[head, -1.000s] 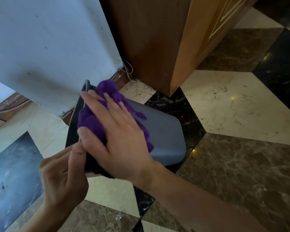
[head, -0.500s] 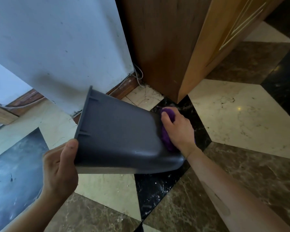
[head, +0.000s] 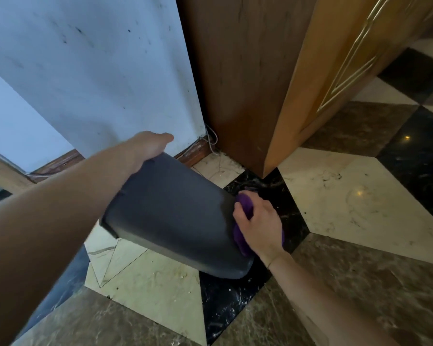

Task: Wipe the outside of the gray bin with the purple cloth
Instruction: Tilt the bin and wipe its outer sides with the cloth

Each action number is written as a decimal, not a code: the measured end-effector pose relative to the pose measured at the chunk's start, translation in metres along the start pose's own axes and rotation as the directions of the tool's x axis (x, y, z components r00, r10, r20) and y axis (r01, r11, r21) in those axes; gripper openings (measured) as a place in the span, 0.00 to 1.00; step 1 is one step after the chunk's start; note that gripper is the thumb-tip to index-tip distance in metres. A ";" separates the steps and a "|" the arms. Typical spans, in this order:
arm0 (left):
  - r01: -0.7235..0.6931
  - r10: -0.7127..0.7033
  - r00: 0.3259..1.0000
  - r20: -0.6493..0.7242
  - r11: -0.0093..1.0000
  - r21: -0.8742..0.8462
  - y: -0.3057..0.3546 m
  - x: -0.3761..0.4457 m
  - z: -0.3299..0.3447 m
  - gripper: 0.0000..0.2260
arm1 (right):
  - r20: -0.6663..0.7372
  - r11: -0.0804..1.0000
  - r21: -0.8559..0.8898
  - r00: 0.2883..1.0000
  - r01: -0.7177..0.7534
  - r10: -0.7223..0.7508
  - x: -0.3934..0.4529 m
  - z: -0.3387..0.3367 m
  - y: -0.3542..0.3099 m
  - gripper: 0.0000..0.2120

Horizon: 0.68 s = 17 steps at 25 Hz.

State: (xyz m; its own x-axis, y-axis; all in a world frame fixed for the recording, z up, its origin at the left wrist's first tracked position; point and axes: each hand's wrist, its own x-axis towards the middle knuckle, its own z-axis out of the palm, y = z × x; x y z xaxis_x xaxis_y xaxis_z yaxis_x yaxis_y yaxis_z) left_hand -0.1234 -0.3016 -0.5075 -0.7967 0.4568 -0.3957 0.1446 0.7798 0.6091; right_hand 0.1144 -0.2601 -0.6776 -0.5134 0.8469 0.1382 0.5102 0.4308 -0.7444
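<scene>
The gray bin is tilted over the floor, its bottom end down at the right. My left hand grips the bin's upper far edge; its fingers are hidden behind the bin. My right hand presses the bunched purple cloth against the bin's bottom end at the right. Most of the cloth is hidden under that hand.
A white wall with a brown skirting board stands just behind the bin. A wooden cabinet rises at the back right, with loose wires at its foot. The floor is patterned marble tiles.
My left hand has shifted from the bin's near rim to its far upper edge, and the bin has turned. My right hand stays with the cloth at the bin's bottom end.
</scene>
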 end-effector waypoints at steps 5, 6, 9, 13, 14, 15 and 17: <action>-0.051 0.150 0.939 -0.309 0.951 0.306 -0.015 0.009 0.018 0.16 | -0.085 0.991 0.071 0.991 0.113 -0.107 -0.030 0.002 0.010 0.19; -0.102 0.208 0.922 -0.327 0.944 0.313 -0.021 0.005 0.018 0.15 | -0.070 0.982 0.184 0.997 0.050 -0.038 -0.035 0.002 0.013 0.18; -0.267 0.357 0.859 -0.367 0.924 0.274 -0.050 -0.022 0.010 0.16 | 0.059 0.902 0.391 0.983 -0.183 0.174 -0.053 0.012 0.026 0.10; -0.372 0.368 0.871 -0.326 0.927 0.054 -0.096 -0.051 -0.017 0.17 | 0.217 0.924 0.296 0.959 -0.241 0.180 -0.086 0.034 0.033 0.09; -0.355 0.352 0.885 -0.304 0.934 0.048 -0.105 -0.053 -0.026 0.18 | 0.237 0.926 0.287 0.955 -0.244 0.178 -0.092 0.038 0.031 0.10; -0.333 0.339 0.900 -0.274 0.940 0.069 -0.112 -0.054 -0.033 0.19 | 0.247 0.930 0.276 0.953 -0.241 0.174 -0.095 0.040 0.029 0.12; -0.297 0.322 0.922 -0.215 0.944 0.143 -0.119 -0.056 -0.043 0.21 | 0.241 0.949 0.241 0.960 -0.203 0.144 -0.097 0.045 0.025 0.15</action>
State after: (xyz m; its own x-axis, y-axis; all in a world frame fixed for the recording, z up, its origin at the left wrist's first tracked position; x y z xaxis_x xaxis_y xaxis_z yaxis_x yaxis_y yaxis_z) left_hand -0.1207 -0.4386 -0.5285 -0.8140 0.5804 -0.0210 0.4567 0.6621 0.5942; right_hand 0.1460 -0.3449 -0.7388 -0.5854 0.7999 -0.1323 0.4222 0.1614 -0.8920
